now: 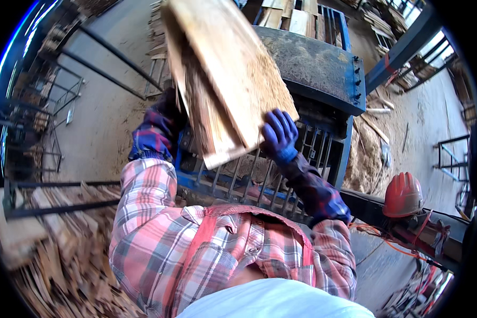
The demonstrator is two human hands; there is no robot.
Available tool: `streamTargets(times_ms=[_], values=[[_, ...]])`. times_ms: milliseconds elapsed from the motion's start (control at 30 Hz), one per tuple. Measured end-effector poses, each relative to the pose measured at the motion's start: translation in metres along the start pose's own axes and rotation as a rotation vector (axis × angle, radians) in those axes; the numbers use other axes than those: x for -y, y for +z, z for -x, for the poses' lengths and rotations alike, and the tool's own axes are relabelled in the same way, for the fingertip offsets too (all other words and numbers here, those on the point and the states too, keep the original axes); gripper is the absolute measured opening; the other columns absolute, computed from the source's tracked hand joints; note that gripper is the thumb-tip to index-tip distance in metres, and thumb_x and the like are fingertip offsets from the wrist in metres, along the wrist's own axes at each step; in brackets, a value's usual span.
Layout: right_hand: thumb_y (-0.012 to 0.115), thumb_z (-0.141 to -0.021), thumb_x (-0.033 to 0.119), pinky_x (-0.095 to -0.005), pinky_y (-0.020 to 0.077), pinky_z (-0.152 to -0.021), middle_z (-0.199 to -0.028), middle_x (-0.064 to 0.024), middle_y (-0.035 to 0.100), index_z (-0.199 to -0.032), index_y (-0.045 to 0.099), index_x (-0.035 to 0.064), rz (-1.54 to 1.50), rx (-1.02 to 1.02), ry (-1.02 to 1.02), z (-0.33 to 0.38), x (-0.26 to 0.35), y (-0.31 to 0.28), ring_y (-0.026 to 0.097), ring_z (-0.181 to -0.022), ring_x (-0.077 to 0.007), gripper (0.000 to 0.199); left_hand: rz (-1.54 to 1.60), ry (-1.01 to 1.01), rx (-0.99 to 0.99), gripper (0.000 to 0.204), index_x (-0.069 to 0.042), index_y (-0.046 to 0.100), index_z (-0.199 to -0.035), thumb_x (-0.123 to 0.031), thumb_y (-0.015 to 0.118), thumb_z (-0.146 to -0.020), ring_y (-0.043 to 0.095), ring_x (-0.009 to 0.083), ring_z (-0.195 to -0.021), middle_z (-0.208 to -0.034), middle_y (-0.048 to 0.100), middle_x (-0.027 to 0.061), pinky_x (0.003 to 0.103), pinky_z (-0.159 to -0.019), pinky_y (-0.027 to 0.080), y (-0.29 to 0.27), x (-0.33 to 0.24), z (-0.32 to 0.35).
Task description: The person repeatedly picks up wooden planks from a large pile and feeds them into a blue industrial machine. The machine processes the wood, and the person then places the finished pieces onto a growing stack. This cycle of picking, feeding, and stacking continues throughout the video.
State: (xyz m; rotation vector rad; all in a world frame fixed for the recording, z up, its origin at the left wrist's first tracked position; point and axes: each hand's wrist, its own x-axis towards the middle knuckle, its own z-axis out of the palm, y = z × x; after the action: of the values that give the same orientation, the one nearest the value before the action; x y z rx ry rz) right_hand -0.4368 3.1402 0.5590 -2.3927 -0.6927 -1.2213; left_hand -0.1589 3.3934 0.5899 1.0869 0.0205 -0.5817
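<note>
A small stack of pale, rough-edged wooden boards [233, 69] is lifted up in front of me, tilted and slightly blurred. My right hand [280, 133], in a blue-purple glove, grips the near right corner with its fingers over the top face. At the left edge my left hand [176, 103], in a dark glove, holds the stack from the side; its fingers are mostly hidden behind the wood. Under the boards is a blue metal machine [318, 66] with a bed of parallel bars [238, 177] on my side.
Piled wood strips [69, 259] lie in a metal rack at the lower left. A red hard hat [403, 195] rests on a beam at right, near orange cables [376, 233]. Sawdust [367, 159] heaps beside the machine. More boards [297, 21] lie beyond it. A blue post [403, 47] stands far right.
</note>
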Motion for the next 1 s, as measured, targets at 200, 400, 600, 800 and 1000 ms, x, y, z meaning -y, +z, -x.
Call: streamTargets(times_ms=[200, 400, 600, 800, 1000], values=[[0.068, -0.080, 0.023, -0.0515, 0.0455, -0.101, -0.130, -0.0164, 0.062, -0.133, 0.055, 0.0101, 0.094, -0.043, 0.405, 0.016, 0.006, 0.088, 0.061, -0.117, -0.0380, 0.056, -0.436, 0.304, -0.064, 0.042, -0.001, 0.055, -0.136, -0.030, 0.046, -0.106, 0.064, 0.0232, -0.113, -0.136, 0.060, 0.0145, 0.032, -0.097, 0.052, 0.033, -0.060, -0.005], [0.073, -0.078, 0.025, -0.0479, 0.0433, -0.104, -0.132, -0.0169, 0.059, -0.130, 0.060, 0.0090, -0.082, 0.128, 0.326, -0.016, 0.009, 0.111, 0.057, -0.122, -0.0361, 0.055, -1.922, 0.719, -0.418, 0.083, -0.001, 0.053, -0.138, -0.060, 0.069, -0.083, 0.058, 0.0416, -0.121, -0.132, 0.060, 0.0264, 0.044, -0.105, 0.044, -0.018, 0.037, 0.005], [0.077, -0.084, 0.029, -0.0376, 0.0516, -0.092, -0.129, -0.0185, 0.056, -0.140, 0.043, -0.0038, -0.820, 0.094, 1.510, -0.005, -0.032, 0.106, 0.063, -0.105, -0.0308, 0.073, -1.240, 0.448, -0.581, 0.074, 0.004, 0.058, -0.132, -0.049, 0.075, -0.082, 0.059, 0.0386, -0.121, -0.131, 0.061, 0.0277, 0.043, -0.104, 0.045, -0.025, 0.053, 0.014], [0.071, -0.088, 0.025, -0.0314, 0.0542, -0.079, -0.102, -0.0099, 0.068, -0.119, 0.061, -0.0028, -0.767, 0.300, 1.396, 0.052, -0.139, 0.109, 0.065, -0.091, -0.0200, 0.042, -1.132, 0.734, -0.193, 0.060, 0.007, 0.061, -0.128, -0.035, 0.075, -0.087, 0.064, 0.0292, -0.114, -0.124, 0.068, 0.0175, 0.037, -0.100, 0.048, -0.020, 0.111, 0.023], [0.069, -0.094, 0.018, -0.0279, 0.0511, -0.085, -0.110, -0.0047, 0.067, -0.129, 0.057, 0.0001, -0.998, 0.140, 1.355, 0.113, -0.034, 0.090, 0.064, -0.094, -0.0137, 0.042, -0.095, -0.021, -0.320, 0.056, 0.001, 0.062, -0.130, -0.029, 0.075, -0.085, 0.055, 0.0246, -0.126, -0.134, 0.062, 0.0122, 0.036, -0.111, 0.037, 0.011, 0.166, 0.142]])
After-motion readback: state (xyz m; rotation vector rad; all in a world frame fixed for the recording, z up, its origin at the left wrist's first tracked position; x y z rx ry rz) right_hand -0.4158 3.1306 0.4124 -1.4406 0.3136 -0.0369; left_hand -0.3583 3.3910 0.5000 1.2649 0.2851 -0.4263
